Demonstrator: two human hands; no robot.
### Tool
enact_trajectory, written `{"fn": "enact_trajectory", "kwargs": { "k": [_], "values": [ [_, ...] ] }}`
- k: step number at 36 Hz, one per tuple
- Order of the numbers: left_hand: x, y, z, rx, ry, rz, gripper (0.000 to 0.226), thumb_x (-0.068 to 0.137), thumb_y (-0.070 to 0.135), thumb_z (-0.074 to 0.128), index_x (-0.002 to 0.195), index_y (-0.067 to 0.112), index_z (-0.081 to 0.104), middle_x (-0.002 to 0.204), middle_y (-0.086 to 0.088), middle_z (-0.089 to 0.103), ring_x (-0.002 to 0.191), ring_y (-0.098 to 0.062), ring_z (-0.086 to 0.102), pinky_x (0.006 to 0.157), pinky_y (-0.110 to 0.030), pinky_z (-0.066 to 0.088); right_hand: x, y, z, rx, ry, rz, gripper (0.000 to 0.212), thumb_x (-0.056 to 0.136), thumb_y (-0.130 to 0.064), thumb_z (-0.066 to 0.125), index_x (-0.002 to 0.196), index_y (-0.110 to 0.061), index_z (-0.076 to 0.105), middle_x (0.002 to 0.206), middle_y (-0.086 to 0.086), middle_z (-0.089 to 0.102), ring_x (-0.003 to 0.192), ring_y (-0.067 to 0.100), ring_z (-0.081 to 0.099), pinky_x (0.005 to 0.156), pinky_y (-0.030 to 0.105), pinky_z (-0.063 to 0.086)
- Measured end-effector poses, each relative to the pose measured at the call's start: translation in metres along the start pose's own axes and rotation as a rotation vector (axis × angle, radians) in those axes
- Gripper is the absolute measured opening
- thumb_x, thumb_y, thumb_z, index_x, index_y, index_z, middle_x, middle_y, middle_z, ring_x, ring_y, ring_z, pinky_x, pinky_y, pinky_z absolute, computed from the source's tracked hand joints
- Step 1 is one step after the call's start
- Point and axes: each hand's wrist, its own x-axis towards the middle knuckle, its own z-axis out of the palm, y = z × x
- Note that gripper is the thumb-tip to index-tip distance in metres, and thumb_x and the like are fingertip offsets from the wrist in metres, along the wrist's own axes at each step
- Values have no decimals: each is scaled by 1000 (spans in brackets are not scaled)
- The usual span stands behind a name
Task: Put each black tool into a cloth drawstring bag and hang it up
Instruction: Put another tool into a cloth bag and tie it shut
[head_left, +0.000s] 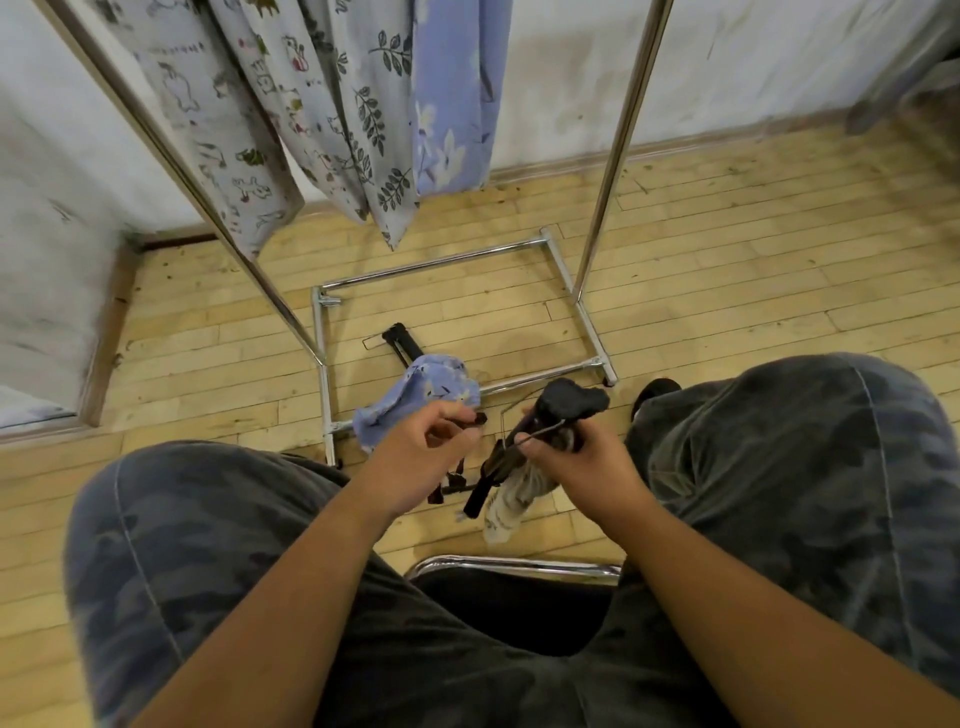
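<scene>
Head view: right hand (576, 457) fingers grip a black tool (569, 400) against a pale cloth bag (511, 506), left hand (426, 441) fingers pinch a dark strap (471, 419), and a blue floral bag (415, 395) lies on the floor (727, 260) covering part of a second black tool (402, 343).

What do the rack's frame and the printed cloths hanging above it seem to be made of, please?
The rack frame looks like polished metal tubing, perhaps chromed steel: it gleams with bright highlights. The printed cloths look like thin woven fabric, matte, draping in soft folds.
</scene>
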Motion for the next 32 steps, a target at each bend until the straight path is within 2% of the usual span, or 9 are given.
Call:
{"fn": "enact_trajectory", "kwargs": {
  "k": [3,8,10,13,16,22,26,30,32],
  "values": [
    [1,-4,1,93,-52,-75,19,103,41,59,120,33,59,112,4,62,92,-10,62,73,-19,48,-1,-4,-1,60,5,-33,14,91,-16,77,102,-25,76,99,-6,77,97,8,71,88,37,62],
    [1,-15,10,229,-174,-131,18,104,47,53,109,35,66,105,10,73,96,-11,70,91,-42,58,0,-6,1,200,56,-43,15,91,-17,77,105,-22,77,104,1,78,104,17,72,97,50,58],
    [0,-16,14,259,-229,-115,26,101,56,52,115,39,66,111,16,70,101,-6,68,97,-42,56,0,-7,2,234,60,-42,12,90,-18,77,102,-20,78,101,4,78,103,20,73,100,52,56],
    [-3,-11,21,235,-260,-85,50,96,68,52,138,41,55,127,26,58,117,1,58,107,-36,48,0,-9,2,262,55,-52,7,90,-18,77,97,-20,78,99,7,79,102,24,74,100,54,55],
    [-4,-7,26,184,-203,0,62,89,76,55,141,42,52,137,27,57,125,4,55,110,-35,47,0,-10,4,281,41,-62,9,91,-18,77,92,-26,80,99,8,79,103,26,74,100,55,55],
    [-5,-4,29,152,-130,106,38,92,64,62,123,41,64,112,20,70,100,1,65,91,-31,55,-4,-13,7,357,-11,-60,12,91,-16,74,91,-27,79,100,9,78,103,28,74,96,48,58],
    [-7,0,30,78,-80,89,32,97,60,57,105,31,70,89,14,74,75,-4,68,64,-13,49,-5,-10,7,327,-27,-32,18,92,-11,73,110,-7,72,105,15,77,105,27,74,93,40,60],
    [-4,-3,31,114,-46,64,22,100,49,60,100,29,70,69,12,66,54,2,54,51,-11,38,-7,-11,6,284,-55,31,11,92,-14,75,101,-19,75,96,4,80,95,15,76,82,29,62],
    [-3,-5,31,140,-61,52,17,100,47,60,105,34,69,72,3,67,54,-3,51,49,-14,37,-5,-9,6,235,-33,56,9,90,-20,77,98,-25,76,94,1,80,94,15,76,87,37,63]
  ]
}}
